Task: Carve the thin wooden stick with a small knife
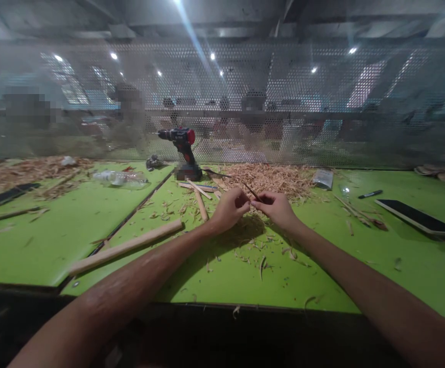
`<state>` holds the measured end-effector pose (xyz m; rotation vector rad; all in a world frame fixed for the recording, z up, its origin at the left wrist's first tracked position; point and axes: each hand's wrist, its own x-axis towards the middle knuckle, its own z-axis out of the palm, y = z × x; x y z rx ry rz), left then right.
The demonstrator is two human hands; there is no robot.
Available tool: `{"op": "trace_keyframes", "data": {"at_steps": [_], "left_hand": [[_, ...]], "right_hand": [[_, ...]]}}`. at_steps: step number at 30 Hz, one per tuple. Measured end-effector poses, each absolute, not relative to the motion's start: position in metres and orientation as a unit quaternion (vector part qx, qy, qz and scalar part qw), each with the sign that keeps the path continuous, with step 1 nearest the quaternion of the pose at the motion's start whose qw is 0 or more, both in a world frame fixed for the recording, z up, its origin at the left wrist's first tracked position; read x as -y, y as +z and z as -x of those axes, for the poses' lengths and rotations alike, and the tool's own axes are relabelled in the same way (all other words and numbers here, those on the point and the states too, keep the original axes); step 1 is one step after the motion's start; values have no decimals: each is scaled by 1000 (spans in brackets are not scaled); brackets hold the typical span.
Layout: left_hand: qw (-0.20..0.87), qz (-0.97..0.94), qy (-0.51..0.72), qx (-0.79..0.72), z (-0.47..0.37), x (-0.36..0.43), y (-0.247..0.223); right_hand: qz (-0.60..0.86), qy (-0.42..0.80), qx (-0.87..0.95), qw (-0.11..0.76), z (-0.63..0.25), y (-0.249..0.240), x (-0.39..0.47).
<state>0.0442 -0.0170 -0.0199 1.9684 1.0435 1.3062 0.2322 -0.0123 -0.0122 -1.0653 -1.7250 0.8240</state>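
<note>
My left hand [230, 208] and my right hand [278, 207] meet above the green table, fingertips pinched close together. From my right hand a thin dark stick [252, 192] slants up and to the left; its exact kind does not show. The fingers of my left hand are closed, and whatever they pinch is hidden or too small to name. Behind both hands lies a heap of wood shavings [272, 179]. Loose curls of shaving are scattered on the table below them.
A cordless drill [184, 151] stands behind, left of my hands. A wooden rod [126, 247] lies at front left, a plastic bottle [120, 179] beyond it. On the right are a marker [370, 194] and a dark tablet-like slab [417, 214]. A perforated screen [222, 117] closes the back.
</note>
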Motion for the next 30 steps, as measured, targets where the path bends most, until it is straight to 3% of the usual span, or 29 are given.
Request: {"op": "trace_keyframes", "data": {"at_steps": [30], "left_hand": [[246,-734,494,-394,-43,15,-24]], "right_hand": [[424,328,704,466,-229,-10,17]]}}
